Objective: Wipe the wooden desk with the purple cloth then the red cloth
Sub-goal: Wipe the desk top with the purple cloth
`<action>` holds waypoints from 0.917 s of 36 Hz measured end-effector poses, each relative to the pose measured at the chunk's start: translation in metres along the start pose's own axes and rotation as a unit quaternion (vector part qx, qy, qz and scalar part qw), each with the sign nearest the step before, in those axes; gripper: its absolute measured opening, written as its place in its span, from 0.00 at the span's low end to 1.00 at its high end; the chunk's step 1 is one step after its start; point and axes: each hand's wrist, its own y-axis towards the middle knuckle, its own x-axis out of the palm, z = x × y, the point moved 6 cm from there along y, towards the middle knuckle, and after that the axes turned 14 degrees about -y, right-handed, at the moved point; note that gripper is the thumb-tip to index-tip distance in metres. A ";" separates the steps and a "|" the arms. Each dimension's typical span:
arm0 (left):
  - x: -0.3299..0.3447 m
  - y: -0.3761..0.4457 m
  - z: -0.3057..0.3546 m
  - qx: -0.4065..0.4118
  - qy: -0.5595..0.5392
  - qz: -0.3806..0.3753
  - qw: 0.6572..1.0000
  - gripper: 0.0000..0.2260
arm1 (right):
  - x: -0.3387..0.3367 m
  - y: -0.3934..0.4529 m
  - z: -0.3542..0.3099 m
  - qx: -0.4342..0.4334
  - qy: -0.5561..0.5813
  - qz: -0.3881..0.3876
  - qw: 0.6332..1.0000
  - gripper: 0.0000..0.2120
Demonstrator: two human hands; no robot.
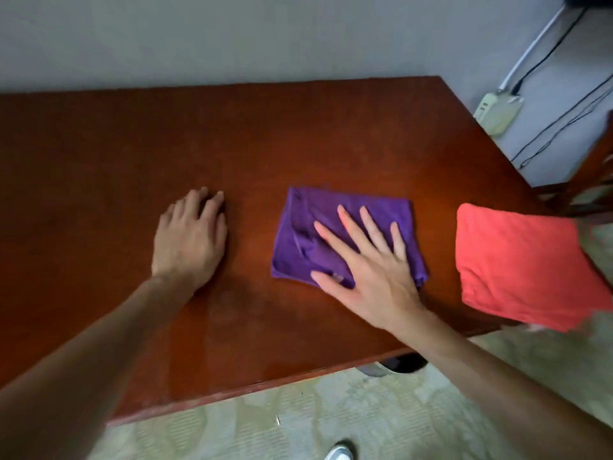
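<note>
A folded purple cloth (308,224) lies on the reddish-brown wooden desk (166,144), right of centre. My right hand (368,263) lies flat on the cloth with straight, spread fingers, covering its near right part. My left hand (190,237) rests palm down on the bare desk to the left of the cloth, holding nothing. A folded red cloth (524,267) lies at the desk's right end, and its near corner hangs over the desk's edge.
A grey wall runs behind the desk. A white power strip (497,111) with black cables hangs on the wall at the right. A wooden chair (593,174) stands beyond the desk's right end. Below the near edge lie patterned carpet and a shoe (340,453).
</note>
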 end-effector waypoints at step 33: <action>0.122 0.166 0.177 0.015 -0.022 -0.003 1.000 0.27 | 0.070 0.359 0.180 -0.031 0.033 -0.048 0.998 0.37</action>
